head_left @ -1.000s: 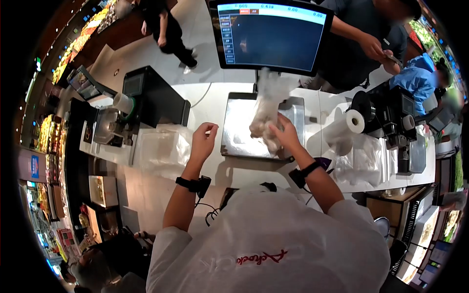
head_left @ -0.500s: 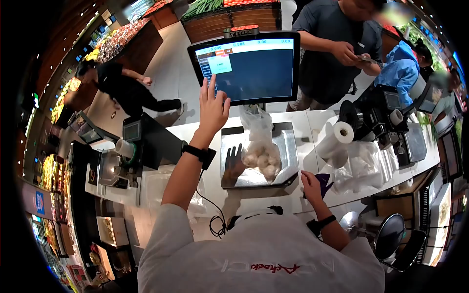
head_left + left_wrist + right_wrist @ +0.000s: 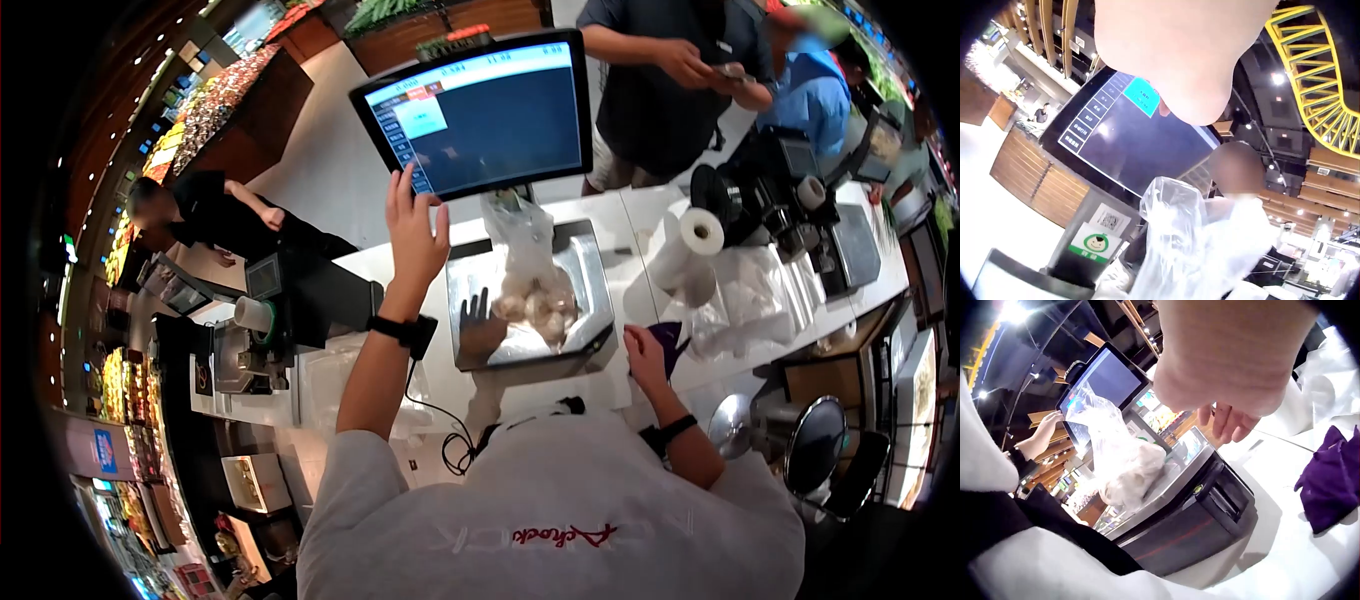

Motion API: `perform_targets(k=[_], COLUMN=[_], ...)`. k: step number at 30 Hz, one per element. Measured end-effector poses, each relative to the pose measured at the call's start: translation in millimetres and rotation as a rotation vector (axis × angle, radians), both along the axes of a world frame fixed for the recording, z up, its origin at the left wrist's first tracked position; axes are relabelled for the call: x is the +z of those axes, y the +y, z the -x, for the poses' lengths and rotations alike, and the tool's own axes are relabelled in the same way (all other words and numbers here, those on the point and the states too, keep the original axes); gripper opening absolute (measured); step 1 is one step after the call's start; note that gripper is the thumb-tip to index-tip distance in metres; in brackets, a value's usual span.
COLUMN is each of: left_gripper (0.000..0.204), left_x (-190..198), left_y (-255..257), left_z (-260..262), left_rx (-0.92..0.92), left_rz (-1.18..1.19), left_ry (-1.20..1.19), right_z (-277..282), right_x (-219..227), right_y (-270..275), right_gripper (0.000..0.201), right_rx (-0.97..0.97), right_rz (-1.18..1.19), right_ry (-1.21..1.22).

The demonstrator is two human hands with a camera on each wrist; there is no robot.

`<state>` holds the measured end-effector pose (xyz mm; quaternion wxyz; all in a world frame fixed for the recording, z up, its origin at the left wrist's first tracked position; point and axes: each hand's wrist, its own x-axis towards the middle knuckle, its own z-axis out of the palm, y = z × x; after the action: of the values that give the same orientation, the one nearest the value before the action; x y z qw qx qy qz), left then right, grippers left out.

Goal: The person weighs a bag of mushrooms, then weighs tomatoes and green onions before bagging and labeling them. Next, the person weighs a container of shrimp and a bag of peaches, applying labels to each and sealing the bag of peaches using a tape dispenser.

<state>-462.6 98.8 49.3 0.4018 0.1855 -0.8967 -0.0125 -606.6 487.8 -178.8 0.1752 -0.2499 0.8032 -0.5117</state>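
My left hand (image 3: pixel 417 240) is raised to the lower left of the touchscreen (image 3: pixel 500 125), fingers extended and fingertips right at its edge in the head view. A teal box (image 3: pixel 1142 97) shows on the display. Below the screen, a clear plastic bag (image 3: pixel 530 262) of pale round produce (image 3: pixel 540 312) lies on the scale's metal plate (image 3: pixel 590 275), its loose top standing up. My right hand (image 3: pixel 648 358) hovers low at the scale's right, fingers loosely bent and holding nothing, beside a purple cloth (image 3: pixel 1330 484). The right wrist view shows its fingers (image 3: pixel 1229 422) below the palm.
A roll of plastic bags (image 3: pixel 690 245) and flat clear bags (image 3: pixel 745 310) occupy the counter's right side, near a black label machine (image 3: pixel 775 205). Another machine (image 3: pixel 320 305) stands at left. Across the counter a person (image 3: pixel 670 85) holds a phone; another person (image 3: pixel 215 215) is at far left.
My right hand has let go of the bag on the scale and drawn back right. My left hand has risen to the screen, where a coloured box has appeared and the top figures have changed.
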Motion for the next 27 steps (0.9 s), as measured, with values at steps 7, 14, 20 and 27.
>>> perform_targets(k=[7,14,20,27], left_gripper=[0.014,0.016,0.017,0.018], left_x=[-94,-129,-146,-151], left_y=[48,101,124,121], left_z=[-97,-141,-160,-164], left_rx=[0.142,0.227,0.245,0.236], left_rz=[-0.362,-0.625,-0.689,-0.713], left_ry=[-0.034,-0.061,-0.087,-0.11], right_z=[7,15,16,9], right_x=[-12,-34,-31,-41], right_y=[12,17,0,-22], right_gripper=[0.023,0.026,0.029,0.026], right_rx=[-0.039,0.131,0.276,0.244], right_rz=[-0.029,-0.151,-0.314,-0.393], right_ry=[0.059,0.06,0.125,0.217])
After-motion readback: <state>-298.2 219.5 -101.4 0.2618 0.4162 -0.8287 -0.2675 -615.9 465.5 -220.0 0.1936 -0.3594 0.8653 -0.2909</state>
